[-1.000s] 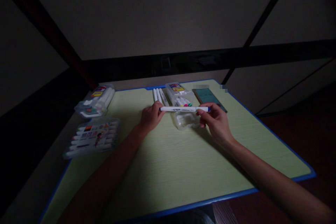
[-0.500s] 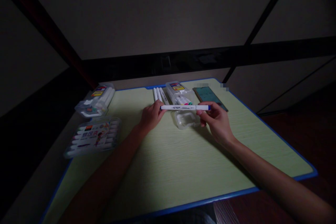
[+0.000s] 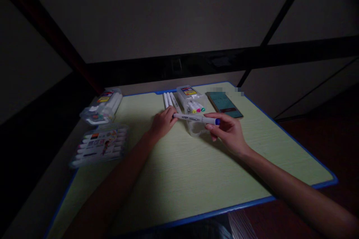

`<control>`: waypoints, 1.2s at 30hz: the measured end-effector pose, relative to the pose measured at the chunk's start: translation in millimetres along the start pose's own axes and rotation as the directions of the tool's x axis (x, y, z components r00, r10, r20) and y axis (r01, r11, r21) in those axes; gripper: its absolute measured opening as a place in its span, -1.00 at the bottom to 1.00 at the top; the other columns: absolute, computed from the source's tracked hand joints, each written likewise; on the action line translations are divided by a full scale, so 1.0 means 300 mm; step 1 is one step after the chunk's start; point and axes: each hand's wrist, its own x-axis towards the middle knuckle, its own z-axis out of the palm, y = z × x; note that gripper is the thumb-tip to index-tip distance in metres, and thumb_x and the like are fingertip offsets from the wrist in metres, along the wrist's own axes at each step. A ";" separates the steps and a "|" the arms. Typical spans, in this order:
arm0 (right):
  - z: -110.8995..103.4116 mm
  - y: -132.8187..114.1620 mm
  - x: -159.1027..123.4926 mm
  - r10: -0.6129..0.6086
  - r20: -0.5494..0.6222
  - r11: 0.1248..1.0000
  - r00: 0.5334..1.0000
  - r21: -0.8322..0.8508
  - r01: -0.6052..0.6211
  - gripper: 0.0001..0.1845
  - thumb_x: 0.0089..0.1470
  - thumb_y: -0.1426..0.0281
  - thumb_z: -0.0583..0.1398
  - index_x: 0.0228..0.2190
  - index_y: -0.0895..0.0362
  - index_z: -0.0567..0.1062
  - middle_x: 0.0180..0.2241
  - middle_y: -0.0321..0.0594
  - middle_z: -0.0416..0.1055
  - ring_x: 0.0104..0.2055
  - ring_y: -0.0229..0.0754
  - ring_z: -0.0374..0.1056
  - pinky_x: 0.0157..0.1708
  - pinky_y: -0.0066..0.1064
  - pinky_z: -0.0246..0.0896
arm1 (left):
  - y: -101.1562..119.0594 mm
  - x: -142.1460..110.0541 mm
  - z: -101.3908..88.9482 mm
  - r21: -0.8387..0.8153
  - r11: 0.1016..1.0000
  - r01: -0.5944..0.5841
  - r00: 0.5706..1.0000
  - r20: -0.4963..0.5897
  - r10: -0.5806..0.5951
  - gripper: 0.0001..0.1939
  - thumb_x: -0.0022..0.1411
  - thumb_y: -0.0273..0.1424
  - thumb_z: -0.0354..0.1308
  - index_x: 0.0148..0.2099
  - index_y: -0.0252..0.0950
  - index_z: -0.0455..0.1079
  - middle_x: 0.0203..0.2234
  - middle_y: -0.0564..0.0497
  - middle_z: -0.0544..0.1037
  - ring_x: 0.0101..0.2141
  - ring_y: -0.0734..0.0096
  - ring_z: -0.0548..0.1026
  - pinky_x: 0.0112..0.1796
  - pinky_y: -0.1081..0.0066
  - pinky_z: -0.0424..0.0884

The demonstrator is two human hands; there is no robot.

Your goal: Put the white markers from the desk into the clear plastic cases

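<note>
A white marker pen (image 3: pixel 190 118) with a blue end spans the gap between my two hands, above the table. My left hand (image 3: pixel 164 122) pinches its left end. At the capped, blue-tipped end, my right hand (image 3: pixel 227 130) grips it between thumb and fingers. Just behind the pen lies a clear plastic case (image 3: pixel 188 96), its open end towards me, with yellow, pink and green marker tips (image 3: pixel 198 109) showing. The case's clear lid (image 3: pixel 195 130) rests below the pen, partly hidden by it. Beyond my left hand, 3 white markers (image 3: pixel 169 99) lie side by side.
A phone (image 3: pixel 224 104) lies at the back right. On the left are a clear case of markers (image 3: pixel 105 106) and a flatter marker box (image 3: pixel 99 145) near the edge. The pale green table (image 3: pixel 196 179) has a blue rim, with a wall behind it.
The marker's right end has dropped and swung towards me, so the pen now slants instead of lying level. My right hand has shifted slightly down and left; my left hand has hardly moved.
</note>
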 end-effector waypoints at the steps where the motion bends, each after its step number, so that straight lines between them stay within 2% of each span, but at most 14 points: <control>1: 0.001 -0.001 -0.002 -0.003 0.013 1.000 1.000 -0.005 0.003 -0.72 -0.19 0.36 0.30 -0.32 0.11 0.52 -0.58 -0.38 0.36 -0.73 -0.46 0.14 -0.79 -0.59 0.11 | 0.000 0.001 0.000 -0.002 1.000 -0.012 1.000 -0.002 0.012 -0.94 0.12 -0.54 0.05 -0.34 -0.32 0.22 -0.45 0.06 0.41 -0.56 0.56 0.32 -0.52 0.54 0.22; 6: 0.006 0.008 -0.009 -0.015 0.034 1.000 0.999 -0.012 0.016 -0.72 -0.19 0.39 0.30 -0.32 0.11 0.53 -0.59 -0.37 0.36 -0.70 -0.45 0.14 -0.77 -0.59 0.15 | -0.001 0.002 0.002 -0.015 0.999 -0.051 0.999 0.008 0.051 -0.95 0.13 -0.55 0.04 -0.32 -0.33 0.28 -0.42 0.03 0.45 -0.52 0.54 0.38 -0.50 0.53 0.27; 13: 0.014 0.011 -0.016 -0.046 0.103 0.998 0.994 0.042 0.042 -0.74 -0.12 0.39 0.28 -0.28 0.11 0.52 -0.55 -0.32 0.46 -0.72 -0.46 0.20 -0.77 -0.62 0.18 | -0.019 -0.001 0.017 -0.015 0.989 -0.146 0.989 -0.025 0.145 -0.80 0.14 -0.58 0.03 -0.17 -0.33 0.34 -0.30 -0.02 0.50 -0.30 0.43 0.48 -0.33 0.49 0.39; 18: 0.018 0.012 -0.018 -0.069 0.092 0.992 0.993 0.107 0.059 -0.74 -0.08 0.40 0.25 -0.25 0.10 0.50 -0.47 -0.26 0.52 -0.65 -0.40 0.31 -0.75 -0.62 0.24 | -0.017 0.001 0.016 -0.043 0.987 -0.156 0.987 -0.056 0.153 -0.84 0.13 -0.57 0.02 -0.23 -0.34 0.37 -0.33 -0.03 0.51 -0.34 0.45 0.48 -0.36 0.49 0.41; 22: 0.020 0.008 -0.018 -0.094 0.058 0.989 0.994 0.116 0.087 -0.75 -0.07 0.41 0.25 -0.25 0.10 0.51 -0.46 -0.26 0.52 -0.59 -0.35 0.37 -0.73 -0.60 0.28 | -0.004 -0.001 0.007 -0.078 0.983 -0.166 0.985 -0.064 0.161 -0.78 0.10 -0.51 0.07 -0.16 -0.34 0.37 -0.26 -0.06 0.51 -0.35 0.47 0.48 -0.41 0.52 0.42; 25: 0.020 0.006 -0.017 -0.106 0.029 0.984 0.994 0.145 0.101 -0.75 -0.08 0.44 0.25 -0.26 0.07 0.51 -0.47 -0.29 0.51 -0.58 -0.36 0.37 -0.73 -0.61 0.28 | 0.000 -0.004 0.005 -0.087 0.976 -0.202 0.978 -0.080 0.195 -0.76 0.12 -0.50 0.06 -0.12 -0.35 0.36 -0.24 -0.08 0.51 -0.31 0.45 0.49 -0.37 0.50 0.44; 29: 0.018 0.007 -0.016 -0.071 0.001 0.985 0.997 0.156 0.070 -0.73 -0.09 0.43 0.26 -0.25 0.09 0.50 -0.49 -0.29 0.51 -0.63 -0.38 0.34 -0.74 -0.61 0.27 | -0.006 -0.003 0.013 -0.092 0.960 -0.264 0.961 -0.105 0.255 -0.84 0.17 -0.48 0.05 -0.18 -0.36 0.37 -0.30 -0.06 0.53 -0.31 0.45 0.50 -0.34 0.49 0.45; 33: 0.014 0.011 -0.016 -0.040 -0.023 0.989 0.999 0.143 0.043 -0.72 -0.14 0.39 0.29 -0.28 0.11 0.50 -0.49 -0.26 0.51 -0.55 -0.30 0.40 -0.74 -0.60 0.28 | -0.010 -0.001 0.016 -0.095 0.956 -0.279 0.957 -0.111 0.268 -0.89 0.19 -0.45 0.06 -0.25 -0.36 0.37 -0.37 -0.03 0.53 -0.37 0.50 0.49 -0.40 0.54 0.42; 36: 0.012 0.011 -0.015 -0.035 -0.022 0.991 0.999 0.128 0.038 -0.72 -0.15 0.39 0.30 -0.28 0.11 0.51 -0.50 -0.27 0.50 -0.56 -0.31 0.40 -0.73 -0.60 0.29 | -0.008 0.000 0.012 -0.104 0.953 -0.286 0.956 -0.100 0.276 -0.89 0.20 -0.44 0.05 -0.27 -0.36 0.37 -0.39 -0.03 0.52 -0.40 0.52 0.47 -0.43 0.55 0.39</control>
